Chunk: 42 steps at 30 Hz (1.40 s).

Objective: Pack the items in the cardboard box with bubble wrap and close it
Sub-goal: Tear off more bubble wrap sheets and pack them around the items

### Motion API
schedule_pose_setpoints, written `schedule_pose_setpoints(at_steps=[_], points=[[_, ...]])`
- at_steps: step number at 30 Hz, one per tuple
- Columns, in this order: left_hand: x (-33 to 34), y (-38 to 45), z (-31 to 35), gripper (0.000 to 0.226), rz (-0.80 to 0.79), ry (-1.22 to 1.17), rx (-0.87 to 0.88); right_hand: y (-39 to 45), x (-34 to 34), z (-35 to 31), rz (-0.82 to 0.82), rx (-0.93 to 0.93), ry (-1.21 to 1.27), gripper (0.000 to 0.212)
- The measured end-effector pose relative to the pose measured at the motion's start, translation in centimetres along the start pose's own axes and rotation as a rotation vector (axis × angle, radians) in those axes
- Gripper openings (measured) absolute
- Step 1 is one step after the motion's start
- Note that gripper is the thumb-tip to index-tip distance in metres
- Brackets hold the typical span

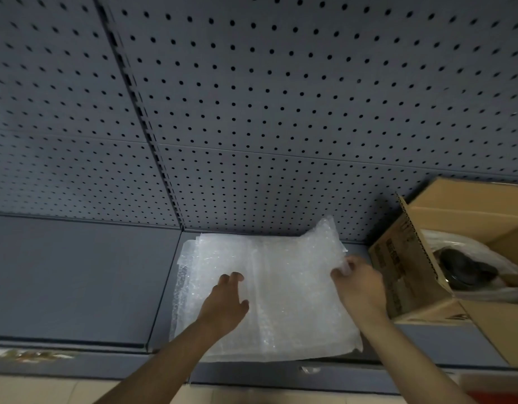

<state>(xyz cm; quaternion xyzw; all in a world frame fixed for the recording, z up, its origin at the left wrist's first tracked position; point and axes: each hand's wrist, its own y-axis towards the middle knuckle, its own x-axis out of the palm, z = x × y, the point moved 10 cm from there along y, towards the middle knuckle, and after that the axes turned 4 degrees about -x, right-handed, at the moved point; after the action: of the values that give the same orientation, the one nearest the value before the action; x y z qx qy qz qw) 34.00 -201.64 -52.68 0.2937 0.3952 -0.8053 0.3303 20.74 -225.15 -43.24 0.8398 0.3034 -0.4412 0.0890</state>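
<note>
Left hand (pixel 227 301) rests palm-down, fingers spread, on the bubble wrap (pixel 281 293) lying on the shelf (pixel 77 275). Right hand (pixel 358 284) pinches its right edge, beside the open box (pixel 421 275).

In front of me stands a dark grey pegboard wall (pixel 281 97), its round holes running in even rows. A slotted upright (pixel 141 112) runs down it and divides it into panels, and a thin horizontal seam crosses each panel lower down. Below the wall lies a flat grey metal shelf (pixel 77 272), made of two sections that meet at a seam under the upright. Its front lip (pixel 252 374) faces me, with a blurred label strip (pixel 30 354) at the left. Under the lip I see a band of pale beige floor (pixel 62 389). The light is dim and even.
</note>
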Motion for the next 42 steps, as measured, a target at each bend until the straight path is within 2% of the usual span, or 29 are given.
schedule_pose_setpoints(at_steps=[3,9,17,22,24,26,28,31,32,36,42], points=[[-0.1,-0.2,0.7,0.047,0.001,0.016,0.030,-1.0,0.3,-2.3,-0.026,-0.093,-0.058,0.019],[-0.1,-0.6,1.1,0.040,-0.018,0.032,0.083,-3.7,6.3,-5.3,-0.128,-0.241,-0.307,0.034],[0.2,-0.9,2.4,0.043,0.016,0.073,0.185,-5.0,15.4,-3.7,-0.400,-0.155,-0.151,0.052],[2.1,-0.7,3.6,0.047,-0.078,0.203,0.316,-4.5,15.3,-2.5,-0.481,-0.165,0.017,0.037],[2.9,-0.4,3.4,0.045,-0.100,0.304,0.295,-3.4,14.0,-1.8,-0.419,-0.168,0.037,0.031],[3.3,-0.1,2.8,0.043,-0.116,0.326,0.243,-1.7,11.6,-0.7,-0.232,-0.163,0.036,0.028],[3.6,0.2,2.2,0.041,-0.128,0.298,0.211,-0.6,10.1,0.9,-0.141,-0.098,0.023,0.036],[3.8,0.6,1.8,0.040,-0.146,0.275,0.200,0.0,11.7,3.6,-0.326,0.136,0.166,0.048],[3.8,0.7,1.8,0.040,-0.154,0.269,0.194,0.0,12.6,3.9,-0.405,0.152,0.173,0.047],[3.7,0.9,1.6,0.038,-0.183,0.226,0.182,-0.5,14.4,4.1,-0.594,0.149,0.204,0.047],[3.5,0.8,1.7,0.035,-0.231,0.095,0.146,-1.2,14.0,2.6,-0.639,0.068,0.319,0.043]])
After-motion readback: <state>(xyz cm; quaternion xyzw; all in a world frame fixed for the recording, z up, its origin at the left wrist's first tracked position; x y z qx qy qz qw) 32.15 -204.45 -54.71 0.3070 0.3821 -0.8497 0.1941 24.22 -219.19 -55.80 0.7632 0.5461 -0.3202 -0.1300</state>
